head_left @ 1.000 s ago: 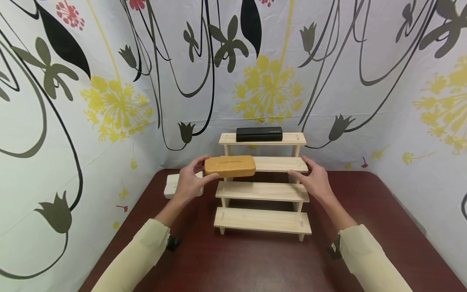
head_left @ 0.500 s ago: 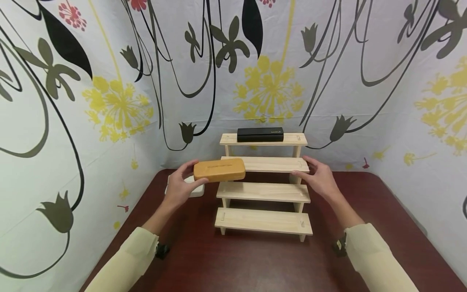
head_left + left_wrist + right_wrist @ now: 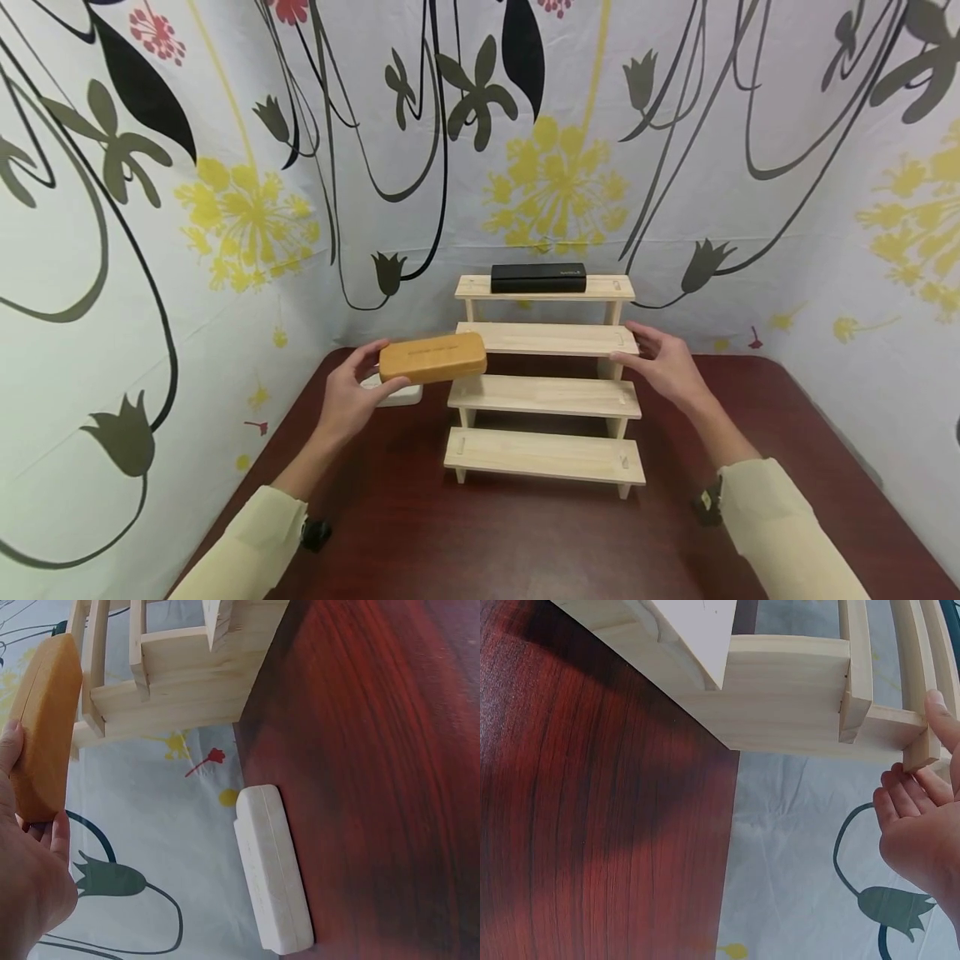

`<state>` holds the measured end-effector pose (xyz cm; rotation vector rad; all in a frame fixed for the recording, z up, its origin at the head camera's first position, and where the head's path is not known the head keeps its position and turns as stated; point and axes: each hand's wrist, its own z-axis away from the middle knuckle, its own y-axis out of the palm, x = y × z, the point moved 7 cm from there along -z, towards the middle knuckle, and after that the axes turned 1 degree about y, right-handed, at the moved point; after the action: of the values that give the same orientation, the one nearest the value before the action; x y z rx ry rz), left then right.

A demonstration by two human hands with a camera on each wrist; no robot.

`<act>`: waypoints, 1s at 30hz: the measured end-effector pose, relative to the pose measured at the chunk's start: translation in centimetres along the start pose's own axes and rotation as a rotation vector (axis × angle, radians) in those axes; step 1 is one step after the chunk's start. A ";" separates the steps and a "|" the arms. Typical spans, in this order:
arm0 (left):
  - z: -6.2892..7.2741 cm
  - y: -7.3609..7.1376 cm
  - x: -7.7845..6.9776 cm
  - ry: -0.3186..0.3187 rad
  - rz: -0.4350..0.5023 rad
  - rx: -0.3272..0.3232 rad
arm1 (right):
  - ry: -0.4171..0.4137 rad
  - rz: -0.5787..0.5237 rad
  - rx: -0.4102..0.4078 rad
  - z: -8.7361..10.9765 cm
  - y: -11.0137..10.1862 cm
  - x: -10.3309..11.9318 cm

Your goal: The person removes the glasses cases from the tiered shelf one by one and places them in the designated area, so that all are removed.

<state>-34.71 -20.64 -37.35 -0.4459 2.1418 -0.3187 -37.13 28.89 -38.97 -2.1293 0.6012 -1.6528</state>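
Note:
My left hand point(image 3: 349, 398) holds a mustard-yellow glasses case point(image 3: 432, 358) by its left end, thumb in front and fingers behind. The case is in the air, slightly tilted, left of and in front of the stepped wooden display stand point(image 3: 543, 395). In the left wrist view the same case point(image 3: 49, 727) stands out from the left hand point(image 3: 34, 877). My right hand point(image 3: 667, 369) grips the right end of the stand's second tier from the top. In the right wrist view the thumb of that hand point(image 3: 922, 832) lies on one side of the board and the fingers on the other.
A black oblong case point(image 3: 538, 278) lies on the top tier. On the dark red table point(image 3: 510, 533), behind the left hand, lies a white case point(image 3: 274, 870), partly hidden in the head view. Patterned cloth point(image 3: 420, 217) hangs behind and at both sides.
My left hand has carried the mustard-yellow glasses case left and slightly down, off from the second tier. The right hand has stayed at the tier's right end.

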 end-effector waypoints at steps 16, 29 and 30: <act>2.0 -1.8 1.8 -0.051 0.002 -0.007 | 0.017 -0.046 -0.007 0.2 0.4 -0.2; 3.3 -3.0 3.4 -0.073 -0.013 -0.036 | 0.032 -0.088 0.008 0.3 0.5 -0.4; 3.4 -3.1 3.5 -0.078 -0.023 -0.036 | 0.032 -0.088 0.008 0.2 0.5 -0.4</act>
<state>-33.18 -25.17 -40.66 -0.4965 2.0703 -0.2720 -37.04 28.69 -39.67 -2.1564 0.5159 -1.7356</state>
